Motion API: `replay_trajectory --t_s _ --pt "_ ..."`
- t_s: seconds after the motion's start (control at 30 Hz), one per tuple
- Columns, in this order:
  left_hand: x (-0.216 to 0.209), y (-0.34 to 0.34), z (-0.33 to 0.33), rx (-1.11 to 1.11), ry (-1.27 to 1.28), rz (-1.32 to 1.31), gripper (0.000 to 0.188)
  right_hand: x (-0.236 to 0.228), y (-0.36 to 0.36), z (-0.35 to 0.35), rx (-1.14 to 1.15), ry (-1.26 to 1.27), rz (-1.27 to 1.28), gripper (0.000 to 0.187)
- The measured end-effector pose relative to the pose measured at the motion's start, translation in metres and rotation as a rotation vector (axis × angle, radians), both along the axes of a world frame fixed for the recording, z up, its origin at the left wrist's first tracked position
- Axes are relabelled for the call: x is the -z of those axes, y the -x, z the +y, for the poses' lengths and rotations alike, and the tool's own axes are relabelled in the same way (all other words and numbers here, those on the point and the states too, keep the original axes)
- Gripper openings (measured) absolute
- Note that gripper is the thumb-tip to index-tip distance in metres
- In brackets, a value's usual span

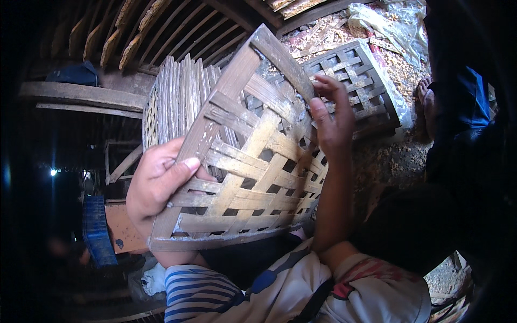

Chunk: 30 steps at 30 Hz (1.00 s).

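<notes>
A woven bamboo tray [269, 156] with a wooden rim is held up at a tilt before me, its open lattice of flat strips facing me. My left hand [164, 175] is closed on its left rim, thumb on the near face and the other fingers mostly behind. At the upper right edge is my right hand [334, 116], its thumb and fingers curved and apart, fingertips close against the rim. Whether they press on it is hard to tell. Pale crumbs and dust cling to the strips and rim.
Behind the tray is a stack of similar trays [180, 99]. Another woven tray [358, 81] lies on the crumb-strewn ground at right, near clear plastic sheeting [396, 32] and a person's bare foot [426, 102]. A wooden beam [86, 96] runs at left, above a blue crate [99, 231].
</notes>
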<state>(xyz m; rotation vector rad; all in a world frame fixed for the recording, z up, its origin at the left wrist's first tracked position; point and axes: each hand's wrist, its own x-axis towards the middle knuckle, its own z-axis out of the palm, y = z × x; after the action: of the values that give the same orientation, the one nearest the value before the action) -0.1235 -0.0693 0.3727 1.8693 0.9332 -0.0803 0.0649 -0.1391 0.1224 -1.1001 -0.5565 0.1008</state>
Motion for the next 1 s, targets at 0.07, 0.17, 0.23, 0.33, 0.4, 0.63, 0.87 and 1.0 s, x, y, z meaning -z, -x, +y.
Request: replay_trajectory --t_s 0.07,0.17,0.23,0.33,0.4,0.63,0.87,1.0 --pt "0.001 -0.001 -0.003 0.0 0.004 -0.002 0.034 -0.015 0.005 -0.004 -0.044 0.055 -0.023 0.04" --pt "0.001 -0.001 -0.004 0.075 -0.054 0.02 0.036 -0.015 0.008 0.0 0.014 0.06 0.009 0.039" --pt "-0.006 -0.001 -0.007 0.143 -0.112 0.07 0.036 -0.017 0.01 0.003 0.019 0.061 0.022 0.036" --pt "-0.004 0.003 -0.008 0.141 -0.109 0.062 0.037 -0.01 0.009 0.004 0.016 0.053 -0.003 0.036" --pt "-0.002 0.003 -0.007 0.125 -0.096 0.051 0.039 -0.008 0.009 0.003 0.015 0.082 -0.063 0.038" --pt "0.001 0.0 -0.012 0.003 -0.019 0.017 0.04 0.0 0.011 0.004 0.01 0.121 -0.209 0.051" --pt "-0.001 -0.003 -0.004 0.0 0.036 0.02 0.039 0.021 -0.006 -0.017 0.043 0.177 -0.141 0.049" --pt "-0.002 -0.01 -0.002 0.062 0.001 0.021 0.039 0.018 0.008 -0.012 0.359 0.338 -0.055 0.024"
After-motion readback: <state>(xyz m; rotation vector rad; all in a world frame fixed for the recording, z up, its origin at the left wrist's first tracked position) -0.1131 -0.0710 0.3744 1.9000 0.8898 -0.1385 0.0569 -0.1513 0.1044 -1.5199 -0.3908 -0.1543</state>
